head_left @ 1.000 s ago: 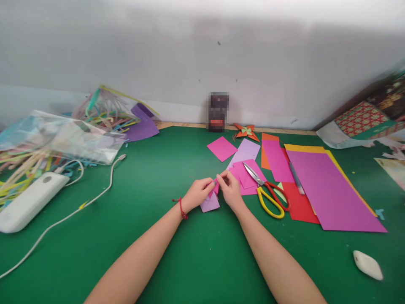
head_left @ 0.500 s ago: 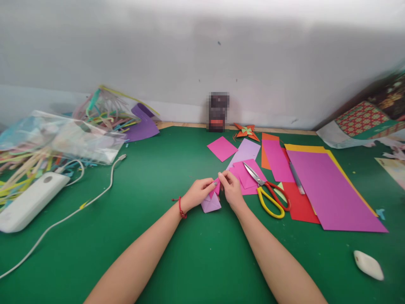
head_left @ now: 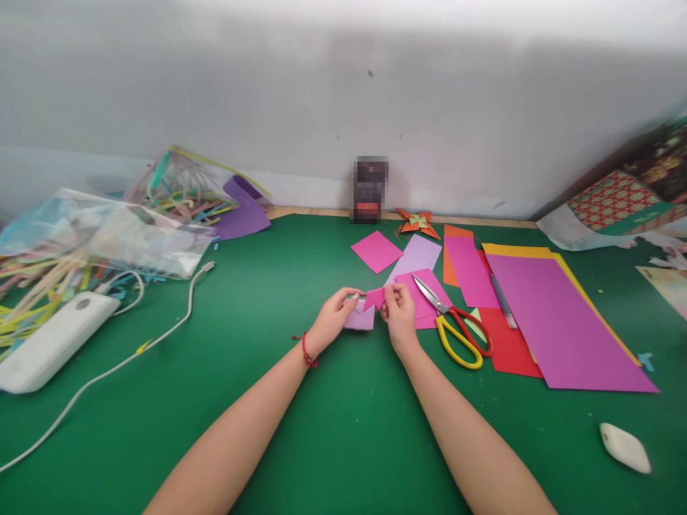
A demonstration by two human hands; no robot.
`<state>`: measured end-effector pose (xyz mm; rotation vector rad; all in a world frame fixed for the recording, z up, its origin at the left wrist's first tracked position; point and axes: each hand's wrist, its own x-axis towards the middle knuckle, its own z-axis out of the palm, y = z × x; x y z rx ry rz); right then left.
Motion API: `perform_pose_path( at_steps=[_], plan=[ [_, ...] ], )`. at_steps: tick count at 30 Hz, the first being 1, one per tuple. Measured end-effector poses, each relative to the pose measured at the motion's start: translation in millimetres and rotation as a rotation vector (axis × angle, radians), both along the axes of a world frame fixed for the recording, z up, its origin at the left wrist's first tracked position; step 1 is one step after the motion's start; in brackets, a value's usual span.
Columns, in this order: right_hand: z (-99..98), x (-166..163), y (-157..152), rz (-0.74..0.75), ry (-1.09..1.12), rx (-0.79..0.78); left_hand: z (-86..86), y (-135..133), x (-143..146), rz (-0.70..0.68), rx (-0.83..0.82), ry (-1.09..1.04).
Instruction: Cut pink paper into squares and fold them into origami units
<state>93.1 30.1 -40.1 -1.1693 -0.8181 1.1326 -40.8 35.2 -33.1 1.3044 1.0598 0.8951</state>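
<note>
My left hand (head_left: pixel 333 317) and my right hand (head_left: pixel 398 315) meet over the green table (head_left: pixel 300 436), fingers pinched. Between them is a small folded paper piece (head_left: pixel 370 306), magenta at the top and pale lilac below. Both hands grip it, left on the lilac side, right on the magenta tip. It is lifted a little off the table. A red string bracelet is on my left wrist. Just right of my right hand lie scissors (head_left: pixel 456 327) with one yellow and one red handle, blades resting on a pink sheet (head_left: pixel 424 304).
Coloured paper sheets spread at right: a large purple one (head_left: pixel 558 322), red, orange, lilac, a magenta square (head_left: pixel 376 252). An orange paper star (head_left: pixel 417 223) sits by the wall. At left, a plastic bag of paper strips (head_left: pixel 91 232), a white power bank (head_left: pixel 51 343) with cable. A white eraser (head_left: pixel 624 448) lies near right.
Both hands have lifted the paper piece up and away from me. The lilac part, which hung below the hands near the table, now sits between them, and the magenta tip points sideways.
</note>
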Motion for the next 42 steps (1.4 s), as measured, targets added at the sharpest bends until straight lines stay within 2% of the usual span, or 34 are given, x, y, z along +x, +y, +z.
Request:
perform_pose_path(
  at_steps=[2, 4, 8, 13, 19, 31, 35, 39, 42],
  plan=[
    [1.6, 2.2, 0.8, -0.083, 0.016, 0.017, 1.2, 1.4, -0.5, -0.016, -0.077, -0.081],
    [2.8, 2.9, 0.8, -0.104, 0.043, 0.034, 1.5, 2.1, -0.4, -0.035, -0.104, -0.095],
    [2.7, 0.4, -0.3, -0.04, 0.111, 0.016, -0.4, 1.5, 0.9, -0.037, -0.09, -0.054],
    [1.6, -0.7, -1.4, 0.08, 0.119, -0.081, 0.6, 0.1, 1.7, -0.057, -0.122, -0.056],
    [0.6, 1.6, -1.9, 0.109, 0.053, -0.096, 2.6, -0.3, -0.1, -0.082, -0.141, -0.077],
    [-2.9, -7.2, -8.8, 0.02, -0.047, -0.037, 2.3, 0.9, -2.5, -0.015, -0.114, -0.1],
    [-7.8, -12.1, -12.2, -0.052, -0.08, -0.022, 0.5, 1.4, -2.3, 0.007, -0.103, -0.093],
    [-13.1, -17.3, -16.3, -0.128, -0.131, -0.001, -0.2, 1.8, -2.7, -0.004, -0.091, -0.079],
    [-15.1, -18.4, -17.3, -0.13, -0.145, 0.018, 0.4, 2.0, -3.2, -0.009, -0.083, -0.067]
  ],
)
